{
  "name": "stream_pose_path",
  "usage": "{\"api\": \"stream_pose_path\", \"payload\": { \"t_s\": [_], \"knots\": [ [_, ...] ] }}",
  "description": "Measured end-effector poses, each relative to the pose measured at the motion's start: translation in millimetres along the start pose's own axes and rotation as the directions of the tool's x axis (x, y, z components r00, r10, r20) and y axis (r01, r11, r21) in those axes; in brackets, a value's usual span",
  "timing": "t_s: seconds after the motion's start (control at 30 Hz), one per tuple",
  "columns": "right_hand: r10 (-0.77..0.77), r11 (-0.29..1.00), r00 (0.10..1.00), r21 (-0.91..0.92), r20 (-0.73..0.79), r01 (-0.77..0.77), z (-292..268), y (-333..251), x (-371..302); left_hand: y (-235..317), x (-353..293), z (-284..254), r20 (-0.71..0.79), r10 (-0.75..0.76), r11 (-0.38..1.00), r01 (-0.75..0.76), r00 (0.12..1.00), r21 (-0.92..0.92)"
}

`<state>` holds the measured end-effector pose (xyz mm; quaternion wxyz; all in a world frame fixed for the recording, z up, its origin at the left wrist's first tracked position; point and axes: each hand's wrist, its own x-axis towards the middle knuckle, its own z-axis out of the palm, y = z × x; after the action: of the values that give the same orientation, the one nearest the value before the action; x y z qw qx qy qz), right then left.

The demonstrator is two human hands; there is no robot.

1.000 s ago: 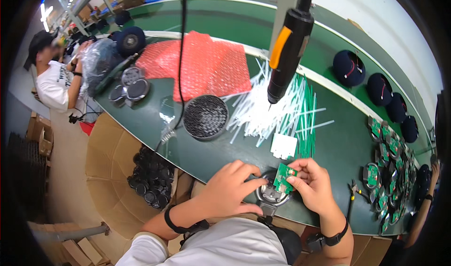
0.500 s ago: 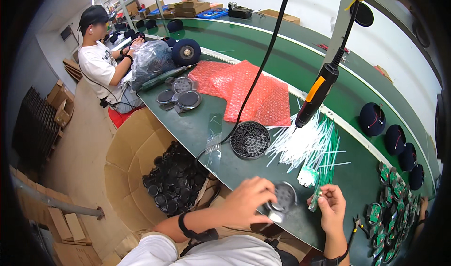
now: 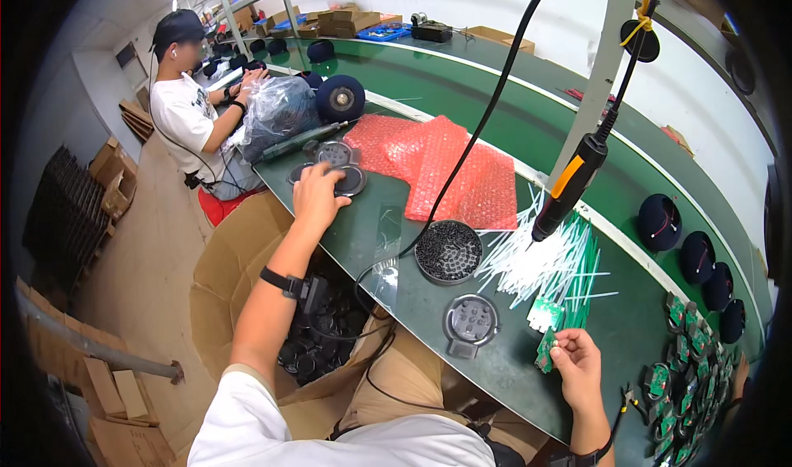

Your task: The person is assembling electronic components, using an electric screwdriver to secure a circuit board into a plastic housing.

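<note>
My left hand reaches out to a small group of round black plastic housings on the far left of the green bench, its fingers apart over the nearest ones. Whether the fingertips touch them is hard to make out. Between finger and thumb, my right hand pinches a small green circuit board above the bench. Another round black housing, with a short tab on its near side, lies flat before me, left of that hand. Behind it stands a round dish of small black screws.
A power screwdriver hangs over white and green cable ties. Red bubble wrap lies behind. Many circuit board assemblies and pliers are at right. A cardboard box stands below left; a co-worker sits beyond.
My left hand has left the round housing in front of me, which now lies on the bench, and has moved far left to the other housings. My right hand keeps the circuit board.
</note>
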<state>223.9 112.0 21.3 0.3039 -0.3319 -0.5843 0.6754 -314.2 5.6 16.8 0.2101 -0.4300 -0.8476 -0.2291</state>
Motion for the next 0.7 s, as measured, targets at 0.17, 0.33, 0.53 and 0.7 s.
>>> {"api": "stream_pose_path", "payload": {
  "t_s": [0.17,0.33,0.53,0.7],
  "knots": [
    [0.012,1.000,1.000,0.023,0.017,-0.013,-11.7,4.3,-1.0,-29.3,7.1,-4.3,-0.240,-0.032,0.969,-0.030,0.970,-0.247],
    [0.021,1.000,1.000,-0.006,-0.008,-0.022,-18.6,6.1,-6.0,63.7,-29.5,-83.2,0.156,-0.165,0.506,0.219,0.974,-0.834],
    [-0.017,1.000,0.999,0.010,-0.051,0.017,-11.9,4.8,1.5,211.1,-131.8,-103.0,0.733,0.396,0.486,0.551,0.554,-0.679],
    [-0.084,0.994,0.986,0.051,-0.143,0.092,-15.5,-0.5,8.2,270.8,-167.4,-61.1,0.517,0.591,0.576,0.125,0.619,-0.808]
  ]
}}
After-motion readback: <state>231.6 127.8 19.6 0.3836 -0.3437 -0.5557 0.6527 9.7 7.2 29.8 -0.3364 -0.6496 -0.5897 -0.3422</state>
